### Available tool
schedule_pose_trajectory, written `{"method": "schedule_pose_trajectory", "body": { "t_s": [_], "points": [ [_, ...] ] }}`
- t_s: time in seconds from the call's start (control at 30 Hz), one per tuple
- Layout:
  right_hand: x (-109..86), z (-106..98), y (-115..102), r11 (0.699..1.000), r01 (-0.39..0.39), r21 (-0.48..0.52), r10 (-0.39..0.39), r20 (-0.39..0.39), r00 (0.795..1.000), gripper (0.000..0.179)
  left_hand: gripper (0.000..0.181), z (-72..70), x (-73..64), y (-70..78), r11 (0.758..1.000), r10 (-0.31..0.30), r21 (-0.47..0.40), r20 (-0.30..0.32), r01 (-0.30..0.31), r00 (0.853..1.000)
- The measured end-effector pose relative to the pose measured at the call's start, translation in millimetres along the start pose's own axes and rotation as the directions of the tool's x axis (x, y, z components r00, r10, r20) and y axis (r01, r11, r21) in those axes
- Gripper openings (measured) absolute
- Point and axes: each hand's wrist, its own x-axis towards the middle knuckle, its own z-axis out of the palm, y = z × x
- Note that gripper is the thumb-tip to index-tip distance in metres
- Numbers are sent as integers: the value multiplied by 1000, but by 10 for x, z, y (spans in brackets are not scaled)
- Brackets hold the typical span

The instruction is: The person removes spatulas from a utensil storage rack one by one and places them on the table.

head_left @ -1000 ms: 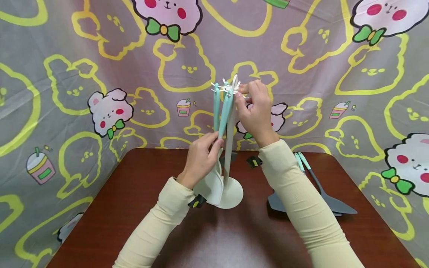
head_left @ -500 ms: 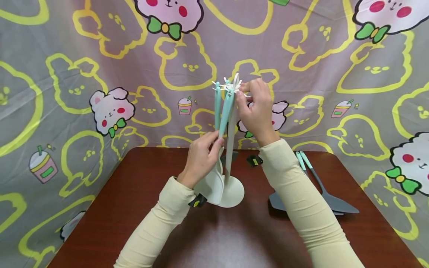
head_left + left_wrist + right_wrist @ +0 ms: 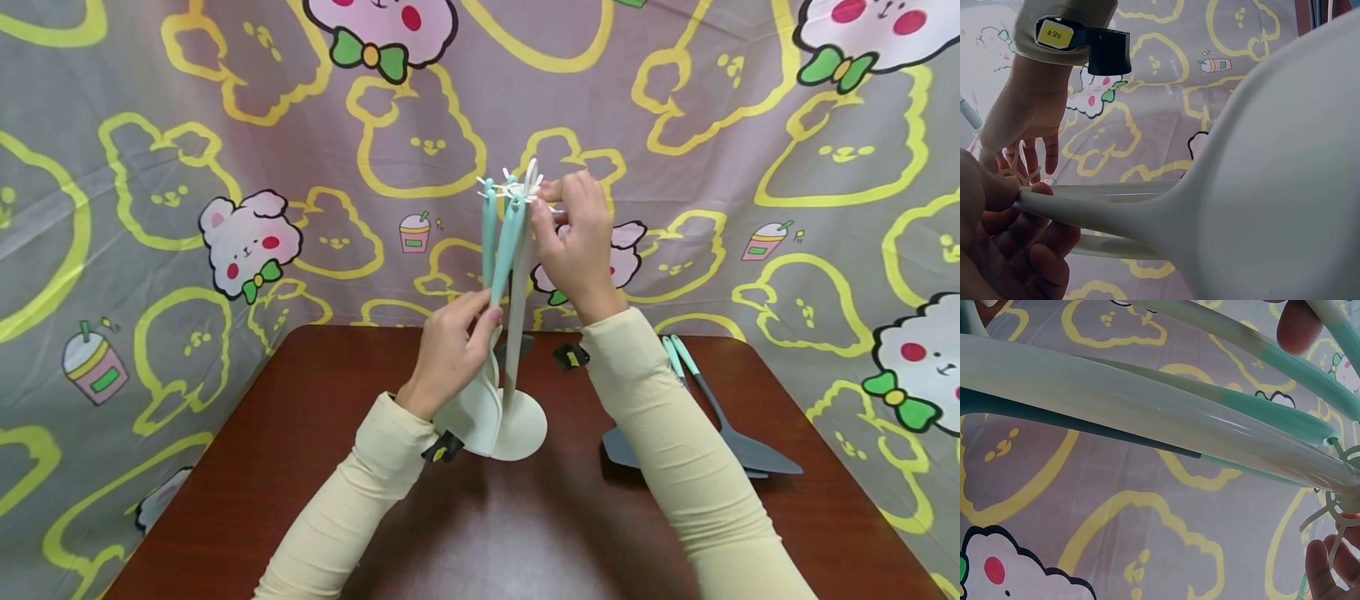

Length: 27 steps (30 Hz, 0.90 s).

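A person's left hand (image 3: 453, 350) gripped a mint-handled utensil (image 3: 506, 250), tilted beside a stand (image 3: 525, 429), as the right hand (image 3: 581, 242) pinched a hook (image 3: 557, 210) atop it; spatulas (image 3: 757, 456) lay right on the tabletop (image 3: 300, 400), a curtain (image 3: 517, 92) behind.

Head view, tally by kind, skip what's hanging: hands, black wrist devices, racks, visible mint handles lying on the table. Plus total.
Hands: 2 (left hand, right hand)
Black wrist devices: 2
White rack: 1
Loose mint handles, at right: 2 visible
Total: 7
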Motion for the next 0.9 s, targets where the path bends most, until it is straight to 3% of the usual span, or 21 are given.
{"method": "schedule_pose_trajectory", "body": {
  "t_s": [0.9],
  "points": [
    [9,13,31,1000,-2,-3,2,0,1000,24,14,10,-5,-2,999,-9,-31,-10,9,1000]
  ]
}}
